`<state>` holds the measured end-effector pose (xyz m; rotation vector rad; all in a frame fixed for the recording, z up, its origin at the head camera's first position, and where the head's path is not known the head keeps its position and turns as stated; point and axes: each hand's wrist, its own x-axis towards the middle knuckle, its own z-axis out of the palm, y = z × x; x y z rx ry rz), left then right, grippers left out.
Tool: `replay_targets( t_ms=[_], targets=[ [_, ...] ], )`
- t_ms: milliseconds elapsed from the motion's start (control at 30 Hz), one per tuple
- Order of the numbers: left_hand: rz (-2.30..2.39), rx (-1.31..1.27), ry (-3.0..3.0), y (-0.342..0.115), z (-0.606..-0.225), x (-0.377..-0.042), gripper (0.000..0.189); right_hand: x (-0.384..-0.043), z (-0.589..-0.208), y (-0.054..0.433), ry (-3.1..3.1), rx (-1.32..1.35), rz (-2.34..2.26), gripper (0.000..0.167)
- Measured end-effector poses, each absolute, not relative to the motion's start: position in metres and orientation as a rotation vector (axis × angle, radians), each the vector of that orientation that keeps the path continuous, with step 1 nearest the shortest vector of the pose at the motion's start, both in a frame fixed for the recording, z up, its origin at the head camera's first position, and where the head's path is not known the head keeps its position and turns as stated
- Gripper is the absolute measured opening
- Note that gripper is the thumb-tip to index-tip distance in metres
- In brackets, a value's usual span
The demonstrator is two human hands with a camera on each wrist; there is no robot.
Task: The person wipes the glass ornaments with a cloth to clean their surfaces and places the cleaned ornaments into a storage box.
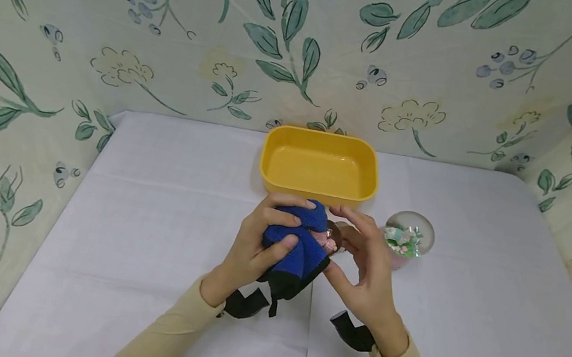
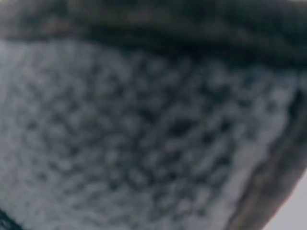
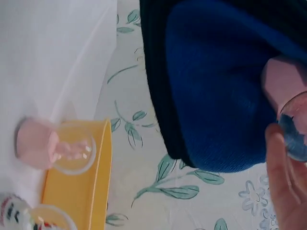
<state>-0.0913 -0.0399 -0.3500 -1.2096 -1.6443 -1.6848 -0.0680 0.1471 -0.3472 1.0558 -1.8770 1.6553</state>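
In the head view my left hand (image 1: 259, 240) grips a blue cloth (image 1: 296, 255) with a black border, bunched around a snow globe (image 1: 329, 243) with pink inside. My right hand (image 1: 367, 266) curves its fingers and thumb about the exposed side of that globe. The right wrist view shows the globe's pink base (image 3: 285, 84) against the cloth (image 3: 216, 96), with fingertips (image 3: 274, 139) at the glass. Much of the globe is hidden by cloth. Blurred, dark-edged fabric (image 2: 134, 129) fills the left wrist view.
A yellow tray (image 1: 317, 197) stands at the back of the white-covered table (image 1: 164, 203). A second snow globe (image 1: 407, 241) stands right of my right hand. The right wrist view shows a pink-based globe (image 3: 36, 143) and a white-based globe (image 3: 14, 213) near the tray.
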Motion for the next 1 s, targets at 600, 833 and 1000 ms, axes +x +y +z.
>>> replay_targets(
  t_ms=[600,833,1000],
  targets=[
    [-1.668,-1.325,-1.619,-0.040,-0.347,-0.089,0.024,-0.070,-0.355,0.145,-1.791,0.966,1.347,0.047],
    [-1.604,-1.353,-1.601,-0.038,-0.348,-0.089,0.020,-0.062,-0.350,0.143,-1.894,0.766,1.606,0.040],
    [-1.619,-1.284,-1.603,-0.038,-0.351,-0.090,0.021,-0.059,-0.348,0.143,-1.926,0.797,1.753,0.046]
  ],
)
